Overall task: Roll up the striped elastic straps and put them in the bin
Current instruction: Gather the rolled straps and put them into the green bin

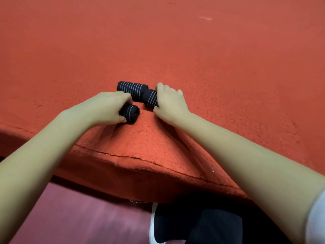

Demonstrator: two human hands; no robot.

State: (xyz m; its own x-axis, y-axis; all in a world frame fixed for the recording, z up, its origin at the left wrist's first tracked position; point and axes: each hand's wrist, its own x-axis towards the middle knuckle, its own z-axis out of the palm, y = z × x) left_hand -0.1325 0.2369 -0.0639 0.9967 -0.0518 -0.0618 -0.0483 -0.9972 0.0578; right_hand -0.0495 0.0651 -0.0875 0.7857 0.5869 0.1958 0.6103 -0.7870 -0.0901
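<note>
**Inspector:** Item 1, the straps. What is in view?

**Assistant:** 3 black straps with thin white stripes, each wound into a roll. All 3 lie on the red fleece cover [211, 67], close to its front edge.

**Inspector:** Left hand?

**Assistant:** The left hand [109, 107] is curled round the near roll [131, 112], fingers over the top and thumb at its near side. The roll sits on the cover.

**Inspector:** Right hand?

**Assistant:** The right hand [170, 104] grips the middle roll [150, 98] at its right end, with the forefinger on the far side and the thumb on the near side.

**Inspector:** And the 3rd?

**Assistant:** The far roll [131, 88] lies free on the cover, and its right end touches the middle roll. The left hand's knuckles are just beside it; I cannot tell whether they touch. The near roll lies just beside the middle roll, apart from it.

**Inspector:** Surroundings?

**Assistant:** The cover folds down over the front edge along a seam. Below it are a purplish floor [70, 217] and a black shoe [168, 226] with a white sole. A white sleeve [316, 221] shows on the right arm.
</note>
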